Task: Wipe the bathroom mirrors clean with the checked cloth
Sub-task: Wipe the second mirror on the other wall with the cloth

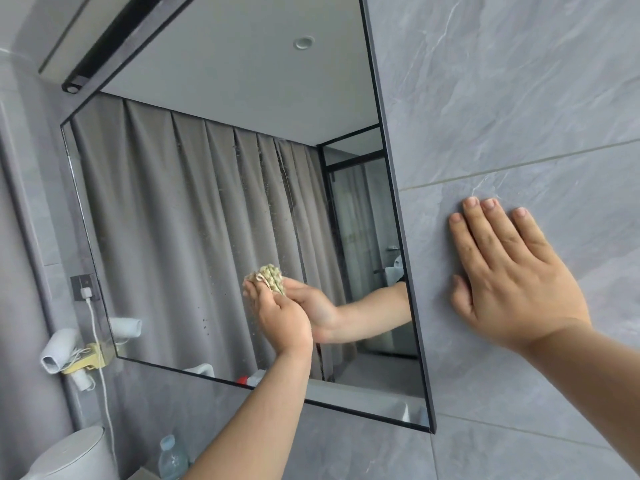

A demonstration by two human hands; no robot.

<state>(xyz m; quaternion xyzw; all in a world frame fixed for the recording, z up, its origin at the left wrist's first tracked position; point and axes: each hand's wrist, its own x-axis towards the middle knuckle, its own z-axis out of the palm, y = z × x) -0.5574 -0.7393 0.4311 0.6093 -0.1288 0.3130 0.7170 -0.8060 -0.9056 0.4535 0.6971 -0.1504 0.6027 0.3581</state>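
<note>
While clenching the cloth [272, 277] — left hand [282, 318] touches mirror [207, 209].

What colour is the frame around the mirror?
Black, a thin frame edging the mirror; the head view shows it.

Soft, even daylight; I see no glare.

Faint shadow under my right hand [512, 282] at three o'clock; wide-angle bending at the edges, and slight softness toward seven o'clock.

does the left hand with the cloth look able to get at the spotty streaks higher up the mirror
Probably yes: the left hand presses the cloth to the mirror, and bare glass lies between it and the streaks above.
</note>
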